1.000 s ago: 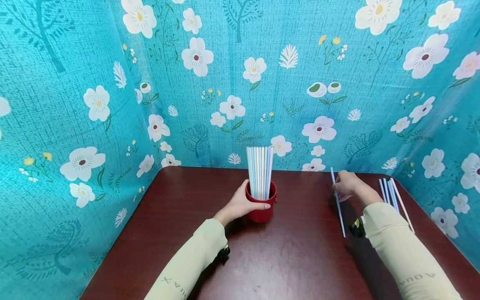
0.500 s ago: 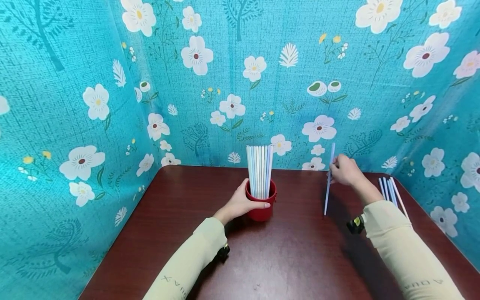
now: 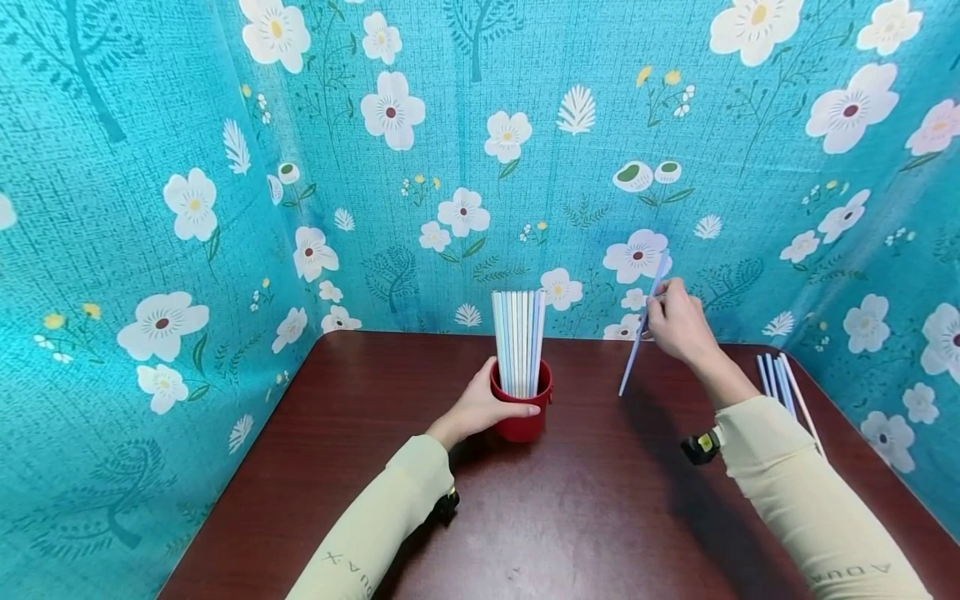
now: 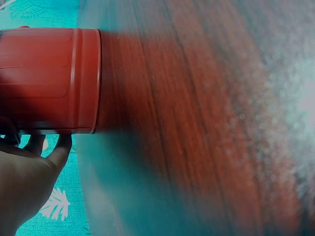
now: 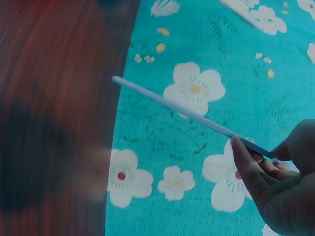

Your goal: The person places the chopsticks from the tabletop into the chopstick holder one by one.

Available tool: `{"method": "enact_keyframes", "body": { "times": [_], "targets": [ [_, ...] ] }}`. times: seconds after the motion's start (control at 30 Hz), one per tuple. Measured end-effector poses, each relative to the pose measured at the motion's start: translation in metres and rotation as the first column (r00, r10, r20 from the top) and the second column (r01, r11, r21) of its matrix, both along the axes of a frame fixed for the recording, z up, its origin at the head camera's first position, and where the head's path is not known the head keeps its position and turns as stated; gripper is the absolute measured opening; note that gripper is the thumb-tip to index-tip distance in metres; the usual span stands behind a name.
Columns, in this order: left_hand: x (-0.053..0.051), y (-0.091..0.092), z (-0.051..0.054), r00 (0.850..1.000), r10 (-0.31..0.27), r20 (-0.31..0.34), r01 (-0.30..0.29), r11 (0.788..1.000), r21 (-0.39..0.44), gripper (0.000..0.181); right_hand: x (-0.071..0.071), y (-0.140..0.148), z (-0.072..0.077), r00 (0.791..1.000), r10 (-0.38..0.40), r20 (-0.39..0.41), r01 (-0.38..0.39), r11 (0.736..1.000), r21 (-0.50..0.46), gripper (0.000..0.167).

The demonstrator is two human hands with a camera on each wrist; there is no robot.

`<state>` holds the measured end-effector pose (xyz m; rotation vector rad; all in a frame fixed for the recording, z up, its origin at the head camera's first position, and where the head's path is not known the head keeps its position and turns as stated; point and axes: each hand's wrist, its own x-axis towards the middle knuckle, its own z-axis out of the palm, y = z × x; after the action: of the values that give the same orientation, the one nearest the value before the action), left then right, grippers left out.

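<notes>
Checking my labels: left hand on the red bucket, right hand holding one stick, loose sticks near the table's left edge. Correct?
Wrong edge: loose sticks lie near the right edge of the table (head view). The rest holds: left hand on the red bucket, right hand holding one stick.

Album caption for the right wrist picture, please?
A right hand holds a pale blue stick before flowered turquoise cloth.
</notes>
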<state>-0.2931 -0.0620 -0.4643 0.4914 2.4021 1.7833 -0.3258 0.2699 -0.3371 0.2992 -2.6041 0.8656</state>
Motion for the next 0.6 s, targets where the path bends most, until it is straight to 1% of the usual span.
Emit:
{"method": "enact_keyframes", "body": {
  "times": [0.2,0.33,0.43,0.6],
  "targets": [
    [0.001,0.0,0.0,1.0,0.007,0.002,-0.007,1.0,-0.01,0.085,0.005,-0.013,0.009,1.0,0.013,-0.024,-0.016,0.994,-0.106,0.037],
    [0.002,0.0,0.001,1.0,0.013,0.005,-0.013,1.0,-0.014,0.086,0.009,-0.028,0.016,0.996,0.04,-0.078,-0.052,0.984,-0.169,0.031],
    [0.002,0.0,0.002,1.0,0.014,0.008,-0.014,1.0,-0.015,0.086,0.01,-0.039,0.02,0.991,0.063,-0.118,-0.09,0.968,-0.236,0.026],
    [0.001,0.0,0.001,1.0,0.011,0.007,-0.011,1.0,-0.014,0.085,0.012,-0.054,0.024,0.981,0.109,-0.163,-0.157,0.934,-0.32,0.027]
  ]
}}
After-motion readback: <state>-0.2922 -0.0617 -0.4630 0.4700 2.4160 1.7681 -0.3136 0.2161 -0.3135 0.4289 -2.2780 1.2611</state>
